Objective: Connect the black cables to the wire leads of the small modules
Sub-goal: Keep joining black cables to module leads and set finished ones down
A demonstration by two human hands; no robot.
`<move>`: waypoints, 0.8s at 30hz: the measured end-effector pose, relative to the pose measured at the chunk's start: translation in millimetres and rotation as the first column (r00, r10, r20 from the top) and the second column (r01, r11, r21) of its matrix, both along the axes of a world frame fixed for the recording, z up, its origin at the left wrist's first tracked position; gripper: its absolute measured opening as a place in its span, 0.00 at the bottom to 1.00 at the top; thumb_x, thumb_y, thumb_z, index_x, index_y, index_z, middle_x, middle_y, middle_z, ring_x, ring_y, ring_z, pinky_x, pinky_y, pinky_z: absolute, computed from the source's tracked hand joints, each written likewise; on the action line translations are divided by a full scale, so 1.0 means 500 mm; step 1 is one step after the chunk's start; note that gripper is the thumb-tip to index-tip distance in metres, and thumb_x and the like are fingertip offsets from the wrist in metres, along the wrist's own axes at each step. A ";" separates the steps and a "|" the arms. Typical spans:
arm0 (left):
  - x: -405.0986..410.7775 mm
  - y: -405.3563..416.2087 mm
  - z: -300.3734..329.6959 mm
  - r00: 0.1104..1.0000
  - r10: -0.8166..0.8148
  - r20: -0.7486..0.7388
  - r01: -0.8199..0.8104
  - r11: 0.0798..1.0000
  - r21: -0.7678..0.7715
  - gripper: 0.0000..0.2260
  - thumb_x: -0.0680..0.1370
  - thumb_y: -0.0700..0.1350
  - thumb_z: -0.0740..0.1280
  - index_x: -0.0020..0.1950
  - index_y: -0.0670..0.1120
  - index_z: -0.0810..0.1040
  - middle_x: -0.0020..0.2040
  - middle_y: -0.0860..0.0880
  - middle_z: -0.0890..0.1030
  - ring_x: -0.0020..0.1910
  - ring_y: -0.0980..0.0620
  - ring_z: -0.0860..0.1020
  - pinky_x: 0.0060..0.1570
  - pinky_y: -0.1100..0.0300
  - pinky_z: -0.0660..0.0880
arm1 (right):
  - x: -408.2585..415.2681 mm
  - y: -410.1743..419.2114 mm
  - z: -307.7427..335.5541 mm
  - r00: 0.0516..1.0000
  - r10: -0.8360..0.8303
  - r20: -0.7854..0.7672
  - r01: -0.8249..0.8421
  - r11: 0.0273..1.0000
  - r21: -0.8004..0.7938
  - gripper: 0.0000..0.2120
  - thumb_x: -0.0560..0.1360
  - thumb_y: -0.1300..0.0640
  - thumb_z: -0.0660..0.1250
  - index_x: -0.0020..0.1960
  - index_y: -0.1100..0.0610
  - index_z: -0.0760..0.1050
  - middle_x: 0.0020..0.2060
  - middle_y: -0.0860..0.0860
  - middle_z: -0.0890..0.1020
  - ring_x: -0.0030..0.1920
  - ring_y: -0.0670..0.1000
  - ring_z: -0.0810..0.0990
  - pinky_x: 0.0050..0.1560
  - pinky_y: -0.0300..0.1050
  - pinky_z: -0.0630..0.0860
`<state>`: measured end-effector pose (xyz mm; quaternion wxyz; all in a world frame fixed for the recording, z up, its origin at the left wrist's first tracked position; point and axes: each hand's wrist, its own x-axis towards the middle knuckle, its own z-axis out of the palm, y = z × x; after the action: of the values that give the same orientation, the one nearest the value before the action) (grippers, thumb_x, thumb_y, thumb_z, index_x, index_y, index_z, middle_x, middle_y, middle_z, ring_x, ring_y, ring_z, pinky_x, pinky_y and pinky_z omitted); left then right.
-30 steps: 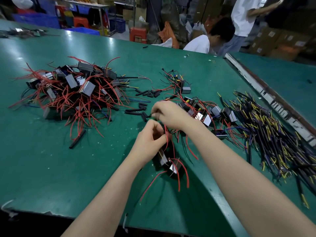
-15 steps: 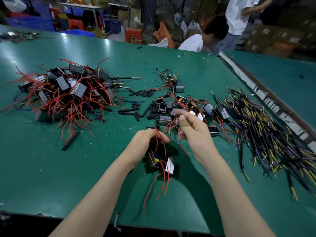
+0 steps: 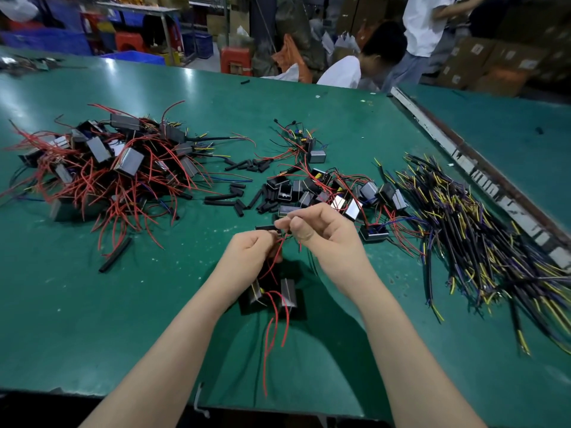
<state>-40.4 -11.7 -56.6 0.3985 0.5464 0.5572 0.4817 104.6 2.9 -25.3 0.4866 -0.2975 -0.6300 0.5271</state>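
What the two hands pinch between them is hard to make out: thin red leads [image 3: 279, 251] run up into the fingers, and a short black sleeve [image 3: 266, 227] shows just left of the fingertips, but the joint itself is hidden by the thumbs. The black cable being joined cannot be picked out from the shadows there. Two modules [image 3: 273, 296] hang or rest below the left hand, partly covered by the wrist; whether they touch the worktop [image 3: 92, 304] cannot be told. Their loose red leads trail toward the near edge.

Around them: a big heap of modules with red leads [image 3: 102, 168] lies far left, well apart from the hands. Loose black sleeves [image 3: 234, 197] are scattered between that heap and a smaller pile of modules [image 3: 333, 193] just beyond the hands. A spread of black cables [image 3: 482, 242] with yellow and purple ends covers the right side, cut off at the frame edge. A metal strip [image 3: 463, 162] divides this worktop from the next. Behind, a person in white [image 3: 349, 72] bends low, another stands, cut off at the top, and boxes and crates are blurred.

The left hand [image 3: 247, 254] is curled, knuckles up, gripping the leads above the modules. The right hand [image 3: 321, 233] is raised just beside it, thumb and forefinger pinching a lead end, other fingers folded. Both forearms reach in from the near edge.
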 end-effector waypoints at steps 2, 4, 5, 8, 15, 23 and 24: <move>-0.003 0.003 -0.003 1.000 0.017 0.015 -0.018 1.000 0.013 0.19 0.80 0.41 0.58 0.29 0.39 0.72 0.21 0.54 0.66 0.23 0.56 0.62 0.24 0.63 0.58 | 0.002 0.002 -0.003 0.998 -0.009 0.070 0.007 0.999 0.033 0.05 0.73 0.55 0.69 0.47 0.56 0.77 0.44 0.49 0.85 0.48 0.47 0.83 0.48 0.38 0.76; -0.005 0.003 -0.006 1.000 0.015 0.017 -0.015 0.999 0.031 0.21 0.80 0.42 0.59 0.26 0.45 0.73 0.21 0.55 0.67 0.22 0.57 0.62 0.24 0.63 0.59 | -0.001 0.000 -0.008 0.985 -0.039 0.166 0.025 0.996 0.088 0.02 0.73 0.55 0.70 0.46 0.51 0.78 0.45 0.48 0.85 0.48 0.49 0.82 0.51 0.41 0.76; -0.005 0.004 -0.007 1.000 0.013 0.013 -0.014 0.999 0.030 0.23 0.81 0.44 0.59 0.25 0.47 0.73 0.21 0.55 0.68 0.23 0.57 0.63 0.24 0.63 0.59 | -0.004 -0.002 -0.011 0.978 -0.078 0.191 0.055 0.991 0.123 0.03 0.74 0.55 0.71 0.45 0.48 0.78 0.44 0.45 0.84 0.48 0.47 0.82 0.50 0.40 0.75; -0.002 0.003 -0.005 1.000 0.005 -0.001 -0.005 1.000 0.023 0.23 0.80 0.46 0.60 0.24 0.49 0.72 0.27 0.49 0.69 0.27 0.54 0.65 0.31 0.60 0.62 | -0.009 -0.005 -0.020 0.944 -0.246 0.222 0.180 0.943 0.281 0.04 0.76 0.57 0.69 0.46 0.48 0.76 0.40 0.41 0.82 0.45 0.45 0.80 0.48 0.37 0.74; 0.006 -0.015 0.006 0.986 -0.149 -0.070 0.154 0.985 0.083 0.10 0.79 0.43 0.65 0.39 0.49 0.81 0.35 0.57 0.80 0.36 0.60 0.75 0.40 0.65 0.71 | -0.020 0.000 -0.025 0.905 -0.378 0.194 0.336 0.917 0.215 0.08 0.77 0.58 0.66 0.49 0.45 0.73 0.41 0.43 0.81 0.45 0.43 0.79 0.44 0.35 0.73; 0.006 -0.017 0.016 0.977 -0.172 0.127 0.165 0.984 0.064 0.15 0.80 0.38 0.60 0.38 0.47 0.81 0.38 0.53 0.83 0.37 0.59 0.77 0.44 0.68 0.74 | 0.024 0.024 -0.010 0.961 -0.164 0.221 0.187 0.978 -0.089 0.07 0.80 0.58 0.61 0.50 0.49 0.78 0.33 0.44 0.80 0.33 0.41 0.77 0.33 0.33 0.70; 0.007 -0.018 0.017 0.972 -0.188 0.138 0.180 0.981 0.069 0.15 0.80 0.38 0.59 0.38 0.46 0.81 0.37 0.53 0.82 0.36 0.60 0.76 0.42 0.69 0.73 | 0.024 0.021 -0.011 0.963 -0.110 0.246 0.135 0.987 -0.084 0.07 0.80 0.56 0.62 0.49 0.48 0.79 0.33 0.43 0.80 0.34 0.42 0.77 0.32 0.33 0.70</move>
<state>-37.1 -20.7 -47.8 0.4652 0.5705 0.4602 0.4964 116.4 13.6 -30.9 0.4231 -0.4215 -0.6374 0.4869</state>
